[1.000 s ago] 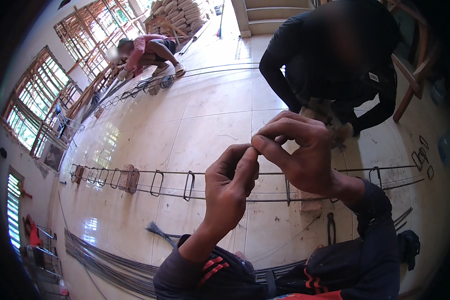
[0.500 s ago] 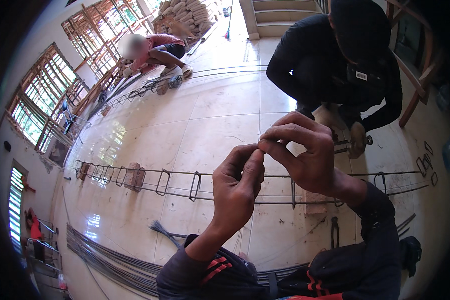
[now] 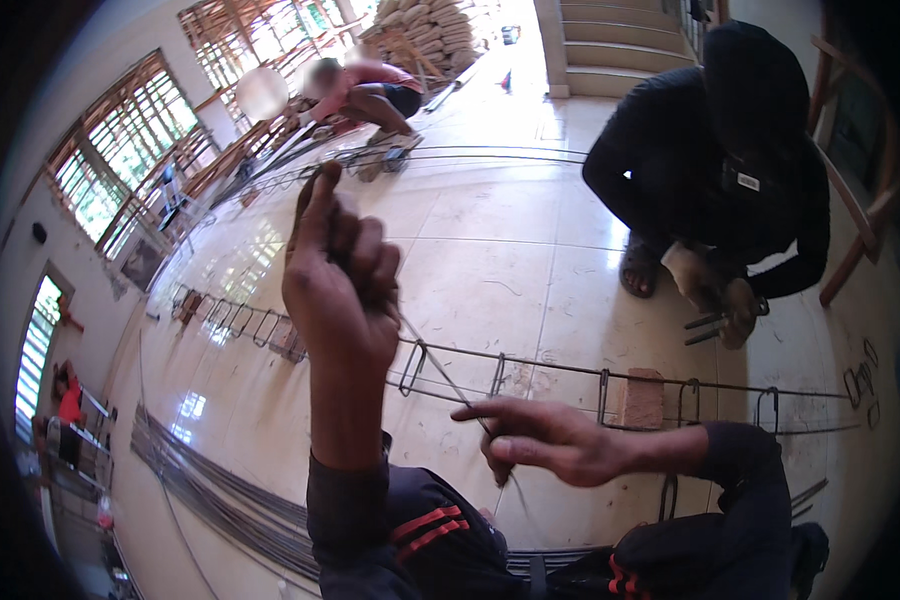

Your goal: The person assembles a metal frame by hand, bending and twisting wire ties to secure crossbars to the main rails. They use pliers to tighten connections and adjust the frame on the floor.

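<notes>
A thin length of tie wire (image 3: 440,362) slants between my two hands. My left hand (image 3: 342,275) is raised at the left of centre, its fingers curled closed, with the wire coming out at its lower side. My right hand (image 3: 555,440) sits lower, the wire passing between its fingers and its lower end sticking out below. Behind them lies a long rebar frame (image 3: 550,366), thin bars with rectangular stirrups (image 3: 603,396) spaced along it. It rests on bricks, among them a reddish brick (image 3: 642,400) near my right forearm. My left hand partly covers the frame.
Pincers (image 3: 668,497) lie near my right knee, and a bundle of steel rods (image 3: 225,510) at lower left. A co-worker in black (image 3: 715,165) squats across the frame, gloved hands on a metal piece. Another person (image 3: 375,90) crouches far off. Loose stirrups (image 3: 860,375) lie at right.
My hands, fingertips together before, have come apart. The left has moved left and up, the right down, with wire now visible between them. The view has shifted, so the surroundings sit farther right.
</notes>
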The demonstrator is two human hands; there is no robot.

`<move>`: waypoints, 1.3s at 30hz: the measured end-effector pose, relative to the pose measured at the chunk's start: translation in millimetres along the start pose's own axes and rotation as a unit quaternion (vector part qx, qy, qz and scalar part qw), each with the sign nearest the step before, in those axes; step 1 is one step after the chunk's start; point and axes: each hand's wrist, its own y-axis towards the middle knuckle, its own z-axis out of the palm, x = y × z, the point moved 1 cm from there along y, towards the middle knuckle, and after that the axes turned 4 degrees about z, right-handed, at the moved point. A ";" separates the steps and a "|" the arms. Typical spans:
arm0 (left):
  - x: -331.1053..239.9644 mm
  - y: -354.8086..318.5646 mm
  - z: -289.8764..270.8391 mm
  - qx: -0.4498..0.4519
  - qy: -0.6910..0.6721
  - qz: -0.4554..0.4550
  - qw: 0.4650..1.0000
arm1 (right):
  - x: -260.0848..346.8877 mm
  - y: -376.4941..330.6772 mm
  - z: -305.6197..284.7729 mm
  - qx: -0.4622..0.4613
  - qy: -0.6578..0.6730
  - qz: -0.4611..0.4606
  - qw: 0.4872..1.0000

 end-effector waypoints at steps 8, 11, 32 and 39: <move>-19.3 62.6 -204.7 -0.232 0.113 0.077 0.963 | -54.0 -17.2 44.8 -0.087 -0.113 0.185 0.972; -33.2 55.8 -262.0 -0.309 0.083 0.018 0.947 | -32.8 -26.2 47.6 -0.081 -0.284 0.116 0.948; -54.3 43.5 -274.9 -0.233 -0.008 -0.132 0.964 | -72.7 -70.2 -52.5 -0.295 -0.405 0.127 0.856; -14.3 152.3 -271.3 -0.247 0.224 -0.076 0.940 | -64.4 -90.3 -38.2 -0.225 -0.354 0.128 0.899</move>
